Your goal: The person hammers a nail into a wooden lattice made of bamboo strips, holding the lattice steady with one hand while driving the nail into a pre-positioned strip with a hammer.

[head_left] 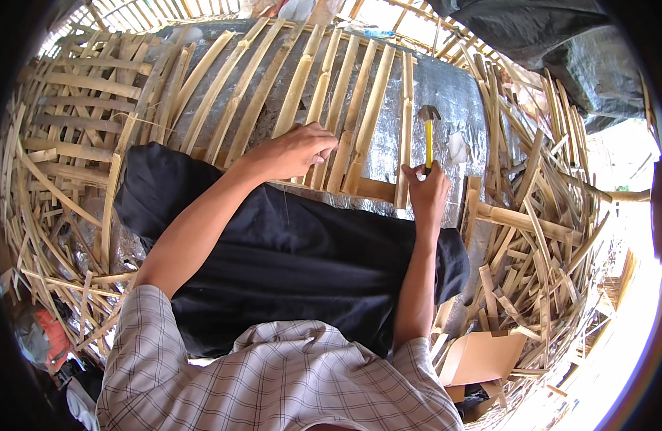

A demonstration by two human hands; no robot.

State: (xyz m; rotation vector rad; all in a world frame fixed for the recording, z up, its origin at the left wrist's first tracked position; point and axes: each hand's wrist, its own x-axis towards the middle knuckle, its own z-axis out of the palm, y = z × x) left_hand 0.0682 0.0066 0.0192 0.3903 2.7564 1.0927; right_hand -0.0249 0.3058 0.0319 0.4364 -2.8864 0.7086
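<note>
In front of me a row of split bamboo slats [370, 115] lies side by side, running away from me over a grey sheet. A bamboo crosspiece [378, 189] shows under their near ends. Over the slats' near part is my left hand [299, 151], its fingers curled together; whether a small thing is pinched in them is hidden. My right hand [427, 188] grips a hammer [429, 140] by the low end of its yellow handle. The hammer's dark head points away from me, just right of the rightmost slat [406, 129].
Bamboo offcuts [525, 266] are heaped to my right, beside a cardboard box [482, 358]. On the left stands a slatted bamboo panel [94, 111] among more loose strips. Black cloth [288, 266] covers my lap. A dark plastic sheet [561, 43] hangs at the far right.
</note>
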